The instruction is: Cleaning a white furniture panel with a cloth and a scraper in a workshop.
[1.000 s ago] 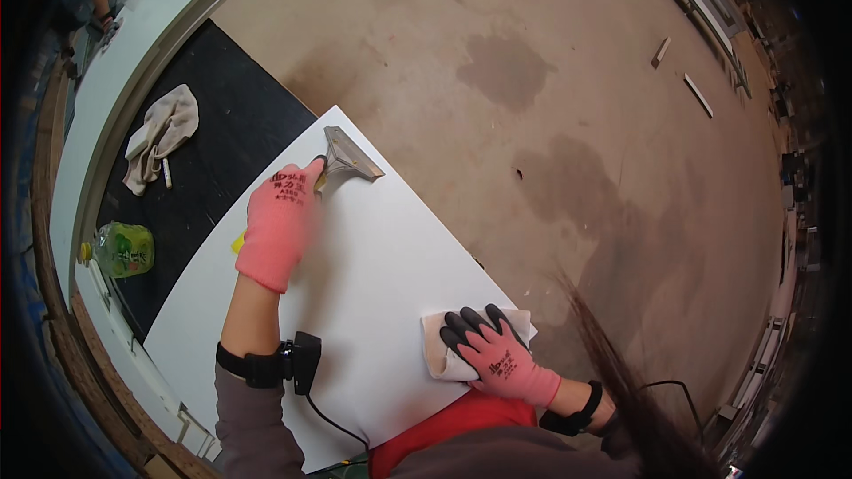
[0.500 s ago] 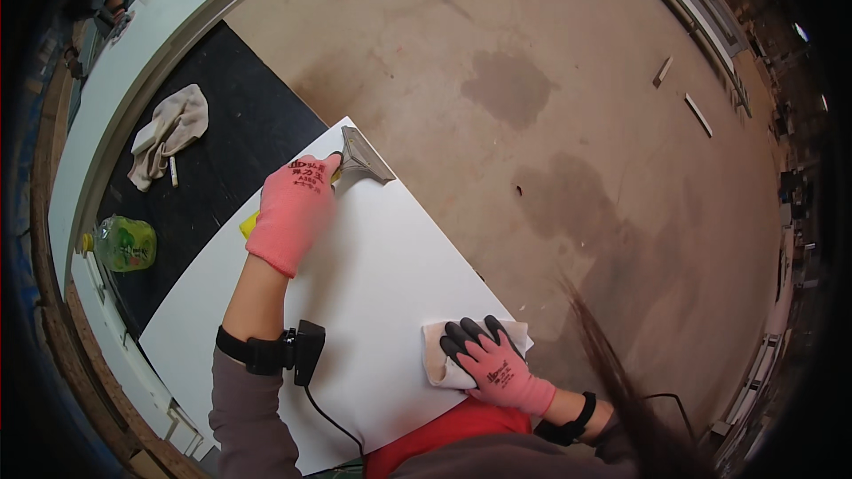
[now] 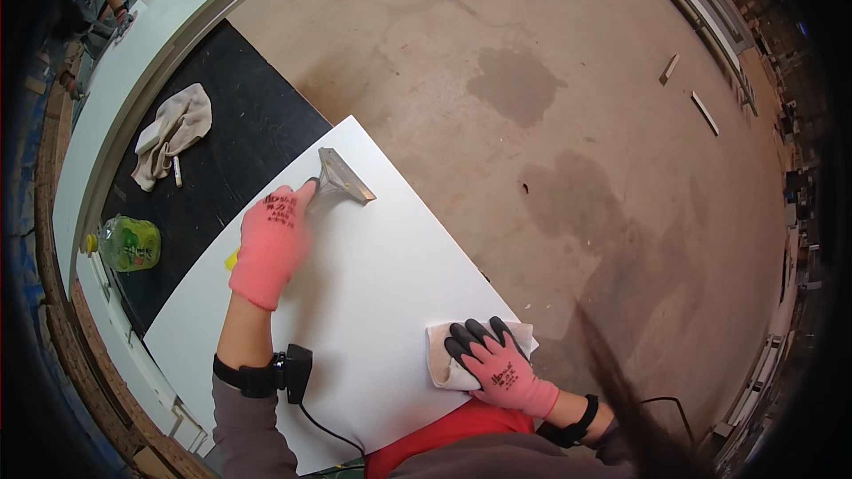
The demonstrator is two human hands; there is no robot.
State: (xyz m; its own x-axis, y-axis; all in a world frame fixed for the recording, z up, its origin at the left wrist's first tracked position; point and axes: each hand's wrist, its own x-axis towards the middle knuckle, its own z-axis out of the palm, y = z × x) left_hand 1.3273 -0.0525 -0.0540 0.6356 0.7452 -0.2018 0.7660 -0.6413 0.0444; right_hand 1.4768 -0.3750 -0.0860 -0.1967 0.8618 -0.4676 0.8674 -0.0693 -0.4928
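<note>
My left hand, in a pink work glove, is closed round the handle of a scraper with a wide metal head. Part of its yellow handle end shows beside the glove. The scraper head is over the upper part of a white panel; whether its edge touches the surface I cannot tell. At the panel's near right edge, my right hand lies with black-coated fingers spread flat on a folded pale cloth, pressing it to the panel.
Left of the panel, a black tabletop bears a crumpled rag, a white marker-like stick and a bottle of green liquid. A long white board runs beyond it. Another person works at far left. Wood strips lie on the floor.
My left hand has drawn the scraper back from the panel's far corner, toward me and slightly left. My right hand and the cloth have stayed almost in place.
</note>
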